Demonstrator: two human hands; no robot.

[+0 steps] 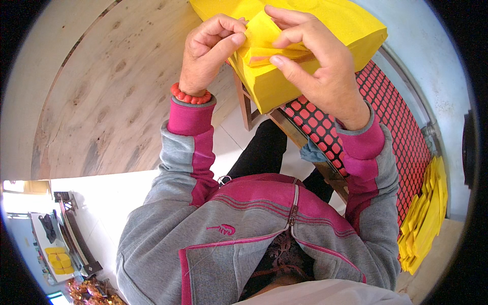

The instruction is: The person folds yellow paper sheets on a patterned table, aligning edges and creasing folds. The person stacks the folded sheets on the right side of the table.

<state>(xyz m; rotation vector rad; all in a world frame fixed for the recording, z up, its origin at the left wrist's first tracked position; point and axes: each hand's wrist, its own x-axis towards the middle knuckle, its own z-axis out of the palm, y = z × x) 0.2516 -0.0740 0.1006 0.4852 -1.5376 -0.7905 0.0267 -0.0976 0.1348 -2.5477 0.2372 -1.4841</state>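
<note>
A folded piece of yellow cloth (pixel 262 31), with an orange-tinted edge along one fold, is up between my two hands. My left hand (pixel 207 51), with a red beaded bracelet at its wrist, is closed in a pinch on the left edge of the piece. On the other side, my right hand (pixel 323 63) has its thumb and curled fingers on either side of the folded layers. Behind and beneath lies a large yellow cloth stack (pixel 351 30), its front side hanging down toward me. Parts of the fold are hidden by my fingers.
A wooden board (pixel 112 91) takes up the left side. To the right is a bench with a red and black checked cover (pixel 391 112), a blue cloth (pixel 312 151) at its edge. More yellow cloth pieces (pixel 424 218) lie by the pale blue wall (pixel 432 56).
</note>
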